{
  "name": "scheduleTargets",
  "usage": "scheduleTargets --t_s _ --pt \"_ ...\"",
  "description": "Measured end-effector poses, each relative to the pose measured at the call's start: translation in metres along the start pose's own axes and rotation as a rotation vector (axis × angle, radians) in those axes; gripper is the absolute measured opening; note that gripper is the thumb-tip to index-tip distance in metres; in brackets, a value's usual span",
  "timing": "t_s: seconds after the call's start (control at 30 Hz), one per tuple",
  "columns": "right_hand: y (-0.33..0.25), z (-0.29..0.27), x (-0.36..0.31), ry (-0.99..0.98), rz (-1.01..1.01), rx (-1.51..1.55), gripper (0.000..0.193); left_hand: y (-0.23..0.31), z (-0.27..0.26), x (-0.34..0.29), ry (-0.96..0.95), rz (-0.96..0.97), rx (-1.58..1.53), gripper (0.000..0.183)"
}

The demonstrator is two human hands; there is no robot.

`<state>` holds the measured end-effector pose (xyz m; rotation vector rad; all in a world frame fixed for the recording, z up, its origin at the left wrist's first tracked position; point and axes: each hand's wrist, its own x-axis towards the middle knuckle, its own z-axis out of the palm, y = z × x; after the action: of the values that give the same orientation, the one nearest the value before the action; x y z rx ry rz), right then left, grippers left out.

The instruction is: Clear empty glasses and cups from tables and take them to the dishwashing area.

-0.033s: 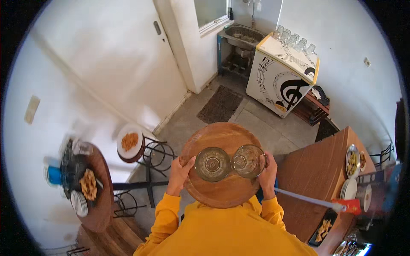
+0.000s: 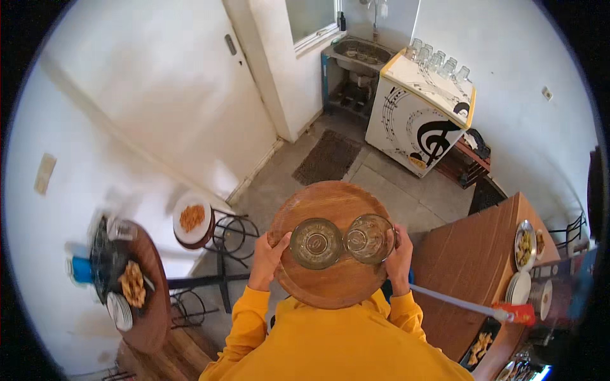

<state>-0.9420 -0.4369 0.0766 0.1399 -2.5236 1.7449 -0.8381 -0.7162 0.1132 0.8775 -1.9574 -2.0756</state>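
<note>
A round brown wooden tray (image 2: pixel 337 289) is held level in front of my yellow-sleeved body. My left hand (image 2: pixel 268 260) grips its left rim, fingers underneath and thumb on top, close to a clear glass bowl or saucer (image 2: pixel 316 244). On the right side my right hand (image 2: pixel 399 257) clasps the rim, its thumb by a clear glass cup (image 2: pixel 370 239); whether it touches the cup I cannot tell. The two glass pieces stand side by side on the tray, almost touching. Both hands' lower fingers are hidden by the tray.
Left, a round table (image 2: pixel 159 279) carries fried food and stacked plates; a stool (image 2: pixel 238 232) stands nearby. Right is a wooden counter (image 2: pixel 457 254) with food dishes. Ahead are a floor mat (image 2: pixel 327 157), a sink (image 2: pixel 362 52) and a white cabinet (image 2: pixel 406 120) topped with several glasses.
The surroundings have shifted very slightly in the picture. Both hands keep the same hold on the tray, and the glass pieces stay in place on it.
</note>
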Motion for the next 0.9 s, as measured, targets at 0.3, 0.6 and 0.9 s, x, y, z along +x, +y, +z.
scheduleTargets --t_s 0.3,0.6,0.9 --pt "0.005 0.068 0.230 0.015 0.027 -0.068 0.028 0.063 0.050 0.249 -0.089 0.021 -0.009 0.038" --pt "-0.008 0.132 0.426 0.166 0.009 -0.165 0.025 0.141 0.113 0.487 -0.247 -0.050 0.080 0.045" --pt "0.021 0.184 0.627 0.208 0.119 -0.198 0.024 0.180 0.183 0.699 -0.280 -0.028 0.135 0.043"
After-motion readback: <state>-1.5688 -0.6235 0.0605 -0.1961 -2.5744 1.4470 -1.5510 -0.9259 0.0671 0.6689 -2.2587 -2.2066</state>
